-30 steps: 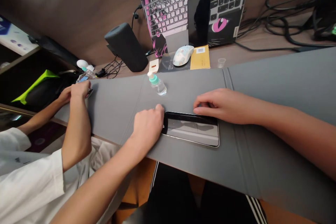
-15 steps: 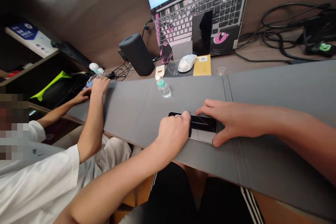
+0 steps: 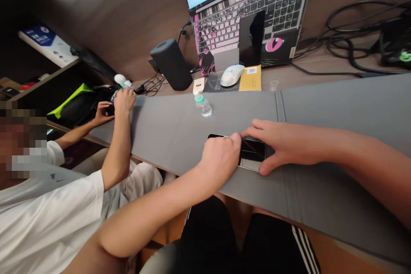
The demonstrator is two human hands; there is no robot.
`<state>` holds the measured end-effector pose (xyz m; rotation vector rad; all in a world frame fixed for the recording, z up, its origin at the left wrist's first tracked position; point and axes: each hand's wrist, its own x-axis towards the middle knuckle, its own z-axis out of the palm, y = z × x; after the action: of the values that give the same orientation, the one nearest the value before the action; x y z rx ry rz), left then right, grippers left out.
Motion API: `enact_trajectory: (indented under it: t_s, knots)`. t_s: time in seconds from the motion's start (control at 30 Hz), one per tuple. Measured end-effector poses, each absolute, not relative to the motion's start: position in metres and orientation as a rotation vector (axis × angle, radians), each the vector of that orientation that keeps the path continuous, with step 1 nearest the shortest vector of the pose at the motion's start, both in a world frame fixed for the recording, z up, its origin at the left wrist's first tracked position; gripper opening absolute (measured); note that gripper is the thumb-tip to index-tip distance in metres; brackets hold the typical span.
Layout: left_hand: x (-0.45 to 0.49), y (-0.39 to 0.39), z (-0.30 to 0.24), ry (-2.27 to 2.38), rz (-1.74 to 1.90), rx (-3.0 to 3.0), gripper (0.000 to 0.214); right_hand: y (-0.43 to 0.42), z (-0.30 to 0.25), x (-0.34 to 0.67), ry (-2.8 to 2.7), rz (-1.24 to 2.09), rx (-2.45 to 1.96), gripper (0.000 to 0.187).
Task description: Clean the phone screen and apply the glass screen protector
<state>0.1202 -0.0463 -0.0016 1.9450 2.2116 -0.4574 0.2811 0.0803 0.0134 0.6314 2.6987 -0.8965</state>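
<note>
A smartphone (image 3: 252, 154) with a dark, glossy screen lies flat on the grey desk mat. My right hand (image 3: 272, 143) steadies its right end, thumb at the near corner and fingers at the far edge. Across the middle of the screen rests my left hand (image 3: 221, 158), its fingers curled and pressed down. A little white shows by those fingers, but what they hold is hidden. Beyond the phone stands a small clear pump bottle (image 3: 204, 106) with a mint-green collar.
Behind the mat (image 3: 340, 107) are a laptop (image 3: 221, 36) with a dark phone (image 3: 252, 38) leaning on it, a white mouse (image 3: 231, 75), a black speaker (image 3: 171, 64) and cables (image 3: 343, 49). At left a co-worker's hands (image 3: 124, 102) work at the mat.
My left hand has slid right along the phone's screen, while my right hand keeps its place at the end. The view has shifted slightly. The co-worker's hands have moved a little.
</note>
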Motion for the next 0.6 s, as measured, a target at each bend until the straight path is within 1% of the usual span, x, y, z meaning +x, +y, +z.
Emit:
enact_trajectory:
  t_s: [0.17,0.4,0.6]
  knots:
    - [0.100,-0.058,0.002,2.247,-0.489,1.927,0.040,0.077,0.017,0.282,2.689,-0.958,0.671,0.063]
    - [0.113,-0.029,-0.001,2.279,-0.486,1.945,0.041,0.074,0.020,0.281,2.683,-0.969,0.693,0.057]
    - [0.103,-0.043,0.002,2.263,-0.558,1.905,0.039,0.074,0.019,0.282,2.651,-0.966,0.713,0.057]
